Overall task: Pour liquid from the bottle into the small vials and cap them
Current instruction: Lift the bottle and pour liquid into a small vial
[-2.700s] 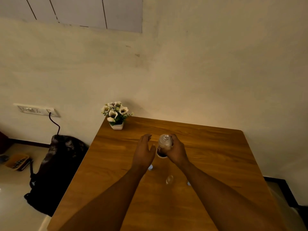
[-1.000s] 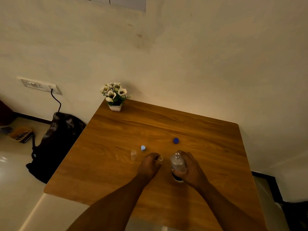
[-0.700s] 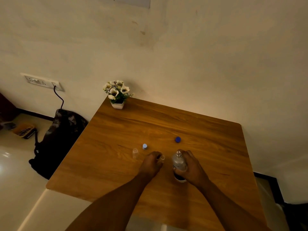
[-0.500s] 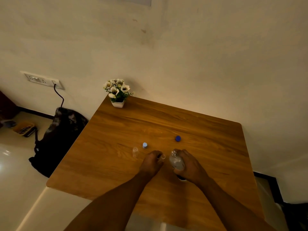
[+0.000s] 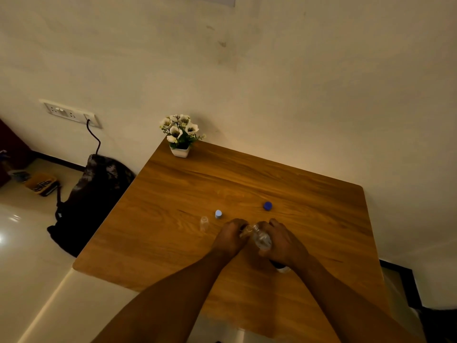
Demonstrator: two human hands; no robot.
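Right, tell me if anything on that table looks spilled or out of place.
Nothing stands out. The table shows no spill; the bottle is tilted in the right hand toward the vial in the left hand, as pouring needs.

We see a wooden counter bearing a flower pot, an open vial, a pale cap and a blue cap.

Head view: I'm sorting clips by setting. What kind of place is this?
Probably a room in a home: a wooden table against a plain wall, a small potted flower in its corner, a backpack on the floor.
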